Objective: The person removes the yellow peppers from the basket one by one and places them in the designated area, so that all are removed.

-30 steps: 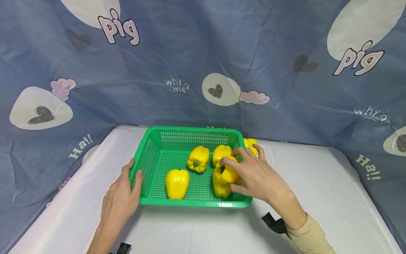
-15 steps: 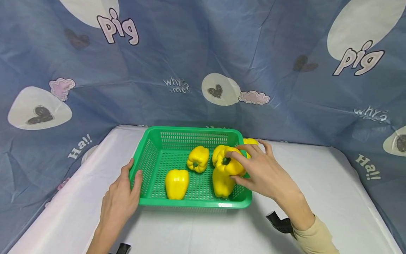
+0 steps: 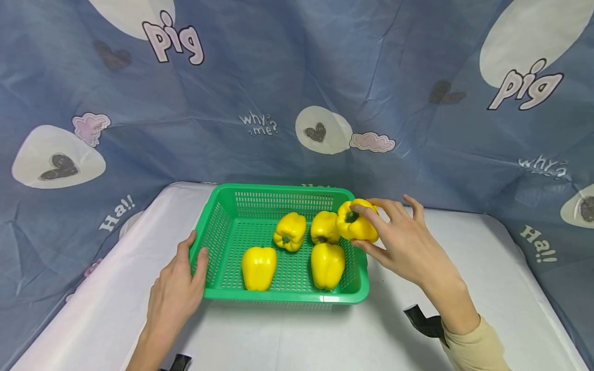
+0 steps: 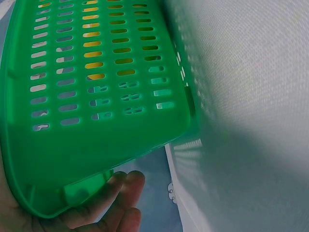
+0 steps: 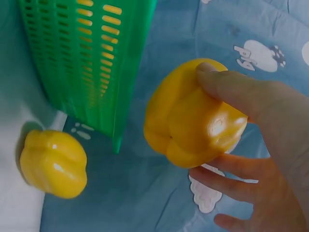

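My right hand (image 3: 406, 239) pinches a yellow bell pepper (image 3: 355, 221) between thumb and fingers. That pepper overlaps the right rim of the green basket (image 3: 287, 297) in the head view; from the right wrist, the held pepper (image 5: 188, 118) appears beside the basket's slotted wall (image 5: 104, 58). At the left end of the basket, my left hand (image 3: 178, 283) grips the rim, thumb on the near side and fingers outside. Several yellow bell peppers lie inside, among them one at front left (image 3: 259, 269) and one at front right (image 3: 327, 266).
Another yellow bell pepper (image 5: 54, 163) lies on the white tablecloth outside the basket's right end, hidden in the head view. A blue printed curtain (image 3: 417, 154) hangs behind the table. Black wrist straps (image 3: 424, 322) show near both forearms.
My right hand has lifted the pepper from the basket's right side and carried it right and back, over the right rim. The left hand and basket have stayed in place.
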Available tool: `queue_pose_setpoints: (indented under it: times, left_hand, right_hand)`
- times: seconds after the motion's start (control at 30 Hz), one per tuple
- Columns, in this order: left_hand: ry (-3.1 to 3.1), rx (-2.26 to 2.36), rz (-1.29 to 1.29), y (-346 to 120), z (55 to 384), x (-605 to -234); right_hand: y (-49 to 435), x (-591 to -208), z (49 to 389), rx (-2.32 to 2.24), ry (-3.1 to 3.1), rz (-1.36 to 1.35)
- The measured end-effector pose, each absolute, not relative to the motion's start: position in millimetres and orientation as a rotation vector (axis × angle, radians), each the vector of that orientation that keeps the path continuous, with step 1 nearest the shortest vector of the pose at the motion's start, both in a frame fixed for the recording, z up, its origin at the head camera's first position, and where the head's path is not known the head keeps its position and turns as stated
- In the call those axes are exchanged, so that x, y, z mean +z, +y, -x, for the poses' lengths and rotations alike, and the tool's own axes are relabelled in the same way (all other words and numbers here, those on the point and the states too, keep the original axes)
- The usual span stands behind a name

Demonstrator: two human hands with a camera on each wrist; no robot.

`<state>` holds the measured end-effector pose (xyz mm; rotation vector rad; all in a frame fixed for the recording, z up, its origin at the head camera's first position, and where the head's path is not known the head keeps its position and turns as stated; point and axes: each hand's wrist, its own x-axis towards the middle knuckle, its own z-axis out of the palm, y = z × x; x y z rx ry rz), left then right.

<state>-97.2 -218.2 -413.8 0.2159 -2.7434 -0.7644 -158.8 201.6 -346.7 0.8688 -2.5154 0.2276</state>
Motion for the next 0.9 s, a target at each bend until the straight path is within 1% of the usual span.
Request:
queue_pose_setpoints:
  times: [0.5,0.9]
  left_hand:
    - [-2.734,-0.767,-0.201,-218.1,96.9,-414.5]
    - [-2.762,-0.772,-0.220,-219.4,96.3,-414.0]
  right_hand:
    - [221.9,-353.3,161.1,0.191,-2.587,-0.697]
    - [228.2,-363.1,162.4,0.209,-2.822,-0.536]
